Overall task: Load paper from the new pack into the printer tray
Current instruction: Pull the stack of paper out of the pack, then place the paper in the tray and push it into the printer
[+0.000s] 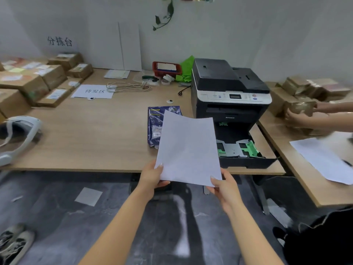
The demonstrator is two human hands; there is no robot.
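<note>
A white stack of paper (188, 148) is held in the air just in front of the printer (229, 92), tilted so its far edge rises toward the machine. The left hand (152, 175) is closed on the sheets' near left corner, thumb on top and fingers beneath. The right hand (223, 185) pinches the near right corner in the same manner, so the paper extends away from both grips, beyond the fingertips. How many sheets the stack contains cannot be told. The printer's tray (246, 150) is pulled out toward the table edge, just right of the paper, with green guides showing inside and no paper visible in it. The opened blue pack (156, 123) lies flat on the table (86, 134), left of the printer and partly hidden behind the held sheets. Left of the printer, well apart, cardboard boxes (34, 81) are stacked. To the printer's right, another person's hands (303, 115) hold a small parcel over a second desk.
</note>
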